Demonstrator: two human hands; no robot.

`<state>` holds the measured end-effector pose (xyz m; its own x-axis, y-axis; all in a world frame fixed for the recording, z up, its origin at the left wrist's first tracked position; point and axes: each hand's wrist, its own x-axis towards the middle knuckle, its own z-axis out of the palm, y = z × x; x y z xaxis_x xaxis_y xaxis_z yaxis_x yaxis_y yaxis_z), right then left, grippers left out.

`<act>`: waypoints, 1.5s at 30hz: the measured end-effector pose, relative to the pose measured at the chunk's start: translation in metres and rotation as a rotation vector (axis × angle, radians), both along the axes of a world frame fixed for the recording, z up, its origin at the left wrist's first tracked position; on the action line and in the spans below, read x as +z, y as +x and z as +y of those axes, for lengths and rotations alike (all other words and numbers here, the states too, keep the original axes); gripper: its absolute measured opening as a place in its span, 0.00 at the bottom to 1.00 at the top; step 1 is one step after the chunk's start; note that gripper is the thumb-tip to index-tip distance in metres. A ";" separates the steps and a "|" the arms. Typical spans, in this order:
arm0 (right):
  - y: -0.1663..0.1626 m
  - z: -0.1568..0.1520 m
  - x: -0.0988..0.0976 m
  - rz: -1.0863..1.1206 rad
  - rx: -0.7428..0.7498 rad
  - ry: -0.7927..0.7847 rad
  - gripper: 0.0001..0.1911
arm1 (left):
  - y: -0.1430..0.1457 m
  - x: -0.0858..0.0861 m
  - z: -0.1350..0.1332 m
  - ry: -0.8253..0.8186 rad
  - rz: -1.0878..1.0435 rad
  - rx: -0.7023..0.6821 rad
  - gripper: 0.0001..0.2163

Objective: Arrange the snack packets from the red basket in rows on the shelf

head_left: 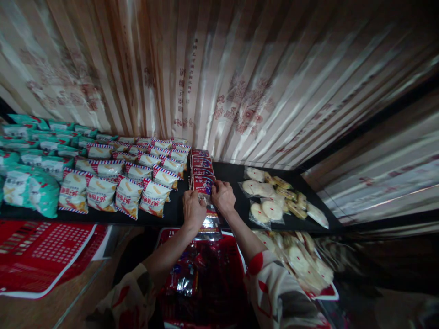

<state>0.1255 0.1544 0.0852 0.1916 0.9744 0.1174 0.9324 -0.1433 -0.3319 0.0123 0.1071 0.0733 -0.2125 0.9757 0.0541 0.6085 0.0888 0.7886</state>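
Observation:
On a black shelf [171, 212], my left hand [192, 209] and my right hand [223, 196] both grip a small red and blue snack packet [203, 184]. It is the nearest one in a short row of the same packets [200, 163] that runs back toward the curtain. My fingers are curled round the packet's lower edge. Below my hands, a box of red and silver packets [202, 269] sits under the shelf's front edge.
Rows of red, white and blue striped snack bags [127, 195] and green bags [32, 189] fill the shelf's left side. Clear packs of round white cakes [270, 209] lie at right, with more [302, 265] below. A pleated printed curtain [219, 77] hangs behind.

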 end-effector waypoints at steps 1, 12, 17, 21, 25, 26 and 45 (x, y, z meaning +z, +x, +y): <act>-0.001 -0.001 0.000 -0.012 0.015 0.035 0.18 | 0.001 -0.001 -0.001 0.013 -0.001 0.003 0.14; -0.019 0.001 0.003 -0.033 0.380 0.086 0.22 | 0.006 -0.011 -0.005 0.118 -0.071 0.022 0.20; -0.020 0.001 0.003 -0.054 0.361 0.047 0.24 | 0.003 -0.010 -0.004 0.104 -0.001 -0.016 0.20; -0.020 0.001 -0.002 -0.076 0.350 0.006 0.26 | 0.001 -0.004 -0.007 0.082 0.070 -0.021 0.20; -0.019 0.002 -0.010 -0.107 0.354 -0.008 0.28 | 0.000 -0.003 -0.013 0.085 0.168 -0.028 0.20; -0.019 0.003 -0.011 -0.115 0.358 -0.004 0.28 | 0.000 -0.003 -0.014 0.087 0.189 -0.034 0.21; -0.015 -0.004 -0.009 -0.025 0.306 0.185 0.25 | -0.004 -0.016 -0.009 0.146 0.131 -0.061 0.22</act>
